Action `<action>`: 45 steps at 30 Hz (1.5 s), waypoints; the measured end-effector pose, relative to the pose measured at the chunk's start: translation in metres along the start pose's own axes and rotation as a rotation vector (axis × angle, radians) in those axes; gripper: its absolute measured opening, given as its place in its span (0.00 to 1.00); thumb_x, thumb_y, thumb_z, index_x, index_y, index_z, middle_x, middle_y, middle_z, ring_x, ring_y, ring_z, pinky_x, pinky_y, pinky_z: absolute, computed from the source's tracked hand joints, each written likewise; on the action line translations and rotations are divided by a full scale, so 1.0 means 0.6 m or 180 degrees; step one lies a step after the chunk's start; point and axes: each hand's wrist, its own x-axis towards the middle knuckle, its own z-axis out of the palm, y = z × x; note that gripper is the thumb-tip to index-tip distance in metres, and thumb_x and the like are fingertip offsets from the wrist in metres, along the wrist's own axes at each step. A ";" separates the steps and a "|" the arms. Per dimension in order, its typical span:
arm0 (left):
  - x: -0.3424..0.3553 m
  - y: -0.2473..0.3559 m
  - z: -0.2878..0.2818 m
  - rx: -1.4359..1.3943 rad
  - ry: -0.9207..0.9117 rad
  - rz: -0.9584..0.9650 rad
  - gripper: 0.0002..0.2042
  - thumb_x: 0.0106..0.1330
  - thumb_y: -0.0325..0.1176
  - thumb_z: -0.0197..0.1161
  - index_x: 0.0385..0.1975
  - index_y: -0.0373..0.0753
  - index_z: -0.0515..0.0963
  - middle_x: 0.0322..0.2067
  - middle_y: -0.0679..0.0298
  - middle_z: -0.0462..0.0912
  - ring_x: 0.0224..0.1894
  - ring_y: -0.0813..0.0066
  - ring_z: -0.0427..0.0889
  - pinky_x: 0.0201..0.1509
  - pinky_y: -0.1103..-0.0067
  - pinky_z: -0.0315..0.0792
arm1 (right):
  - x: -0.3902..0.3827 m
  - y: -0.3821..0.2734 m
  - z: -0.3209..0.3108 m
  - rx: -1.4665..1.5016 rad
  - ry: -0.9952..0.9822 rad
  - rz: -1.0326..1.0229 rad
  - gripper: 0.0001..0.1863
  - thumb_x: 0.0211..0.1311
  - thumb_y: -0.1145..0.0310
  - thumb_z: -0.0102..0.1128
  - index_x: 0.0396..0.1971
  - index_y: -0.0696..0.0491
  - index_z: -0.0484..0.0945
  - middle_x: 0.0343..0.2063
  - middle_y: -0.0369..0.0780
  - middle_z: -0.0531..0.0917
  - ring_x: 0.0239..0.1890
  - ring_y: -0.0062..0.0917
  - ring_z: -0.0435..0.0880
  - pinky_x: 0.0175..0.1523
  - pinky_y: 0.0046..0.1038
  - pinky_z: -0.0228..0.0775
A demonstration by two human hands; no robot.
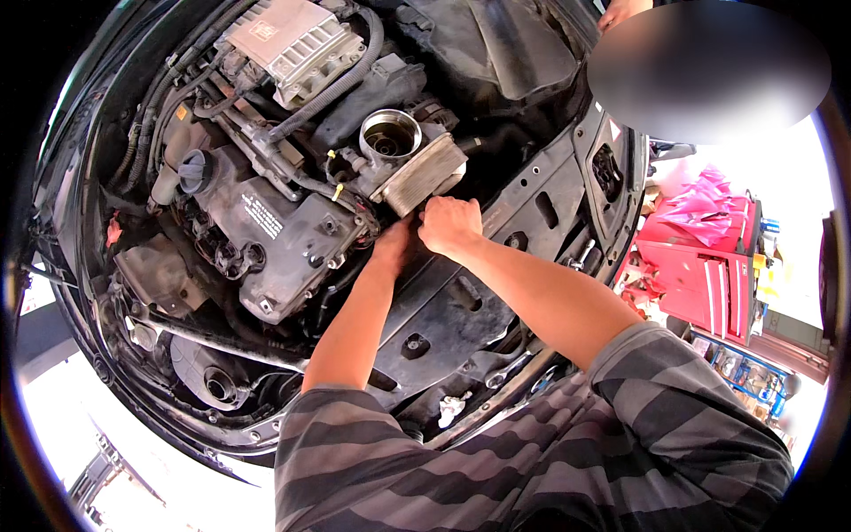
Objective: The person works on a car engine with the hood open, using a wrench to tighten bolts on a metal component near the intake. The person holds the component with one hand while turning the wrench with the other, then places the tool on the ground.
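Both my arms reach into a car's engine bay. My right hand [448, 222] has its fingers curled at the lower edge of a finned metal block [417, 177]; what it grips there is hidden. My left hand [397, 237] is just to its left and lower, its fingers out of sight beneath that block. An open round metal housing [390, 135] sits on top of the block. A black engine cover [261, 213] lies to the left, and a long black front panel [461, 319] runs beside my forearms.
Metal wrenches [505, 371] lie along the front edge. A red tool chest [696, 275] with a pink bag [696, 208] on it stands to the right, above a rack of small items [745, 377]. Another person's hand [620, 13] shows at the top right, beside a blurred area.
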 end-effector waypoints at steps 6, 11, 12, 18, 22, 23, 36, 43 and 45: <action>-0.005 -0.001 0.002 -0.0042 -0.0704 0.0067 0.16 0.71 0.39 0.51 0.53 0.38 0.72 0.53 0.63 0.76 0.55 0.71 0.73 0.61 0.75 0.64 | 0.011 0.004 -0.001 0.0027 -0.0225 0.0006 0.14 0.55 0.59 0.56 0.35 0.53 0.82 0.38 0.43 0.84 0.46 0.34 0.82 0.50 0.38 0.67; -0.035 0.008 0.031 0.0135 -0.0239 0.0111 0.18 0.66 0.44 0.59 0.50 0.39 0.75 0.48 0.63 0.79 0.50 0.69 0.75 0.58 0.73 0.66 | 0.005 0.016 -0.002 -0.0227 0.0010 -0.0091 0.14 0.50 0.63 0.61 0.36 0.53 0.82 0.38 0.43 0.84 0.45 0.36 0.81 0.51 0.40 0.65; -0.031 0.006 0.027 0.0244 -0.0060 0.0223 0.22 0.64 0.45 0.62 0.52 0.38 0.74 0.49 0.62 0.79 0.52 0.68 0.74 0.58 0.73 0.65 | 0.000 0.012 -0.011 -0.0239 -0.0044 -0.0088 0.14 0.48 0.65 0.62 0.36 0.53 0.82 0.38 0.44 0.84 0.46 0.38 0.80 0.51 0.41 0.66; -0.008 -0.003 0.006 0.0030 -0.0344 0.0055 0.29 0.61 0.44 0.65 0.58 0.34 0.69 0.55 0.59 0.74 0.57 0.65 0.72 0.62 0.72 0.63 | 0.008 0.008 0.006 -0.0144 0.0080 0.0020 0.14 0.49 0.64 0.61 0.37 0.52 0.81 0.37 0.42 0.84 0.43 0.33 0.83 0.49 0.38 0.66; -0.026 0.014 0.015 0.0150 -0.0870 -0.0190 0.23 0.67 0.44 0.56 0.56 0.36 0.71 0.53 0.61 0.76 0.55 0.70 0.73 0.61 0.73 0.63 | 0.008 -0.005 -0.008 -0.0023 -0.0196 0.0094 0.17 0.50 0.59 0.61 0.39 0.52 0.81 0.40 0.41 0.84 0.47 0.32 0.82 0.51 0.35 0.67; -0.029 0.011 0.023 0.0232 -0.0832 -0.0008 0.22 0.67 0.43 0.55 0.55 0.36 0.72 0.53 0.61 0.76 0.55 0.70 0.73 0.61 0.73 0.63 | 0.011 0.001 -0.004 -0.0037 -0.0268 0.0117 0.18 0.50 0.58 0.61 0.39 0.52 0.82 0.41 0.41 0.84 0.47 0.33 0.82 0.51 0.34 0.67; 0.001 -0.004 0.017 0.0628 -0.0642 0.0823 0.24 0.62 0.43 0.65 0.52 0.34 0.72 0.47 0.60 0.79 0.54 0.71 0.74 0.63 0.77 0.61 | -0.278 0.203 0.027 -0.0162 -0.0253 -0.3617 0.18 0.49 0.64 0.57 0.41 0.53 0.76 0.38 0.38 0.75 0.43 0.29 0.74 0.49 0.32 0.65; -0.005 0.005 0.025 0.0774 -0.0344 0.0869 0.25 0.58 0.44 0.70 0.49 0.33 0.75 0.42 0.60 0.82 0.47 0.71 0.78 0.57 0.77 0.67 | -0.320 0.247 0.096 -0.1048 -0.1024 -0.3608 0.06 0.51 0.65 0.54 0.28 0.50 0.73 0.31 0.33 0.75 0.39 0.24 0.73 0.41 0.25 0.62; -0.008 -0.001 0.027 0.0733 -0.0373 0.0870 0.26 0.57 0.44 0.70 0.50 0.33 0.74 0.42 0.60 0.82 0.47 0.71 0.78 0.57 0.77 0.67 | -0.329 0.240 0.105 -0.1105 -0.0961 -0.3460 0.07 0.51 0.64 0.54 0.28 0.51 0.74 0.30 0.33 0.75 0.39 0.24 0.73 0.41 0.25 0.62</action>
